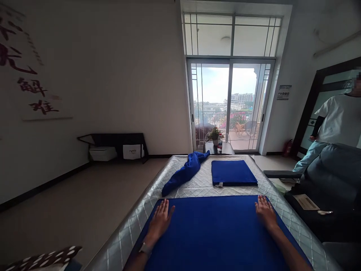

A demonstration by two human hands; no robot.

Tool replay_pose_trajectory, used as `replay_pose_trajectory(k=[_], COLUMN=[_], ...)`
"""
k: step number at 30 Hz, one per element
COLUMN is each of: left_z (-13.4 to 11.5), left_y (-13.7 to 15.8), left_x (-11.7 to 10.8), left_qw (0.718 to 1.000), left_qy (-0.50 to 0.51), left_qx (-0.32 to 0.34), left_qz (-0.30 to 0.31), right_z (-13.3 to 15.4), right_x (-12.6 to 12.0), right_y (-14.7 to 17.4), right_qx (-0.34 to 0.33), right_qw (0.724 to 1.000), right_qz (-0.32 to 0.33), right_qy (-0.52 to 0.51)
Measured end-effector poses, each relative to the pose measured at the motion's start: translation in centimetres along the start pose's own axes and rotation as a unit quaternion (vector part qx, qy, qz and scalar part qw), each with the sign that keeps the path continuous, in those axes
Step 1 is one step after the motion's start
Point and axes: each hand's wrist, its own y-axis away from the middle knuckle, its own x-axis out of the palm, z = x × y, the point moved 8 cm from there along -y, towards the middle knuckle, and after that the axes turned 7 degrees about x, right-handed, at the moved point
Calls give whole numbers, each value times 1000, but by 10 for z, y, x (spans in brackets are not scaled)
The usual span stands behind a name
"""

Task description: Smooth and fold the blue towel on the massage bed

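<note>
A large blue cloth [208, 233] lies spread flat over the near part of a light quilted surface [132, 222]. My left hand [161, 218] rests flat on the cloth's far left corner, fingers pointing away from me. On the far right corner lies my right hand [265, 211], also flat with fingers stretched out. Both hands are open and hold nothing. Beyond them, a neatly folded blue cloth [233, 172] with a small white tag sits on the right. To its left is a crumpled blue cloth [186, 171], stretched out diagonally.
A small table [228, 149] with a potted plant [214, 135] and a bottle [219, 143] stands behind. At right are a dark armchair [335, 177] and a standing person [338, 116]. A dark low rack [118, 140] is by the left wall. A dotted cushion [47, 259] shows bottom left.
</note>
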Motion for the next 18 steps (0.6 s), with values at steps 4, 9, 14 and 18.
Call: replay_pose_trajectory(k=[4,9,14,18], left_z=[-114,-202,-200,-171], left_y=[7,21,23,25], left_x=[20,34,30,21], left_qw=[991,973,976,980], left_qy=[32,60,86,86], left_qx=[126,215,176,160], left_qz=[43,57,91,82], right_z=[97,188,186,163], right_x=[21,47,47,38], right_y=[33,91,105,96], right_qx=[-72,-165,-170,-154], right_qw=[995,974,969,975], right_qz=[66,153,171,150], right_qy=[-1,-29,-49,-64])
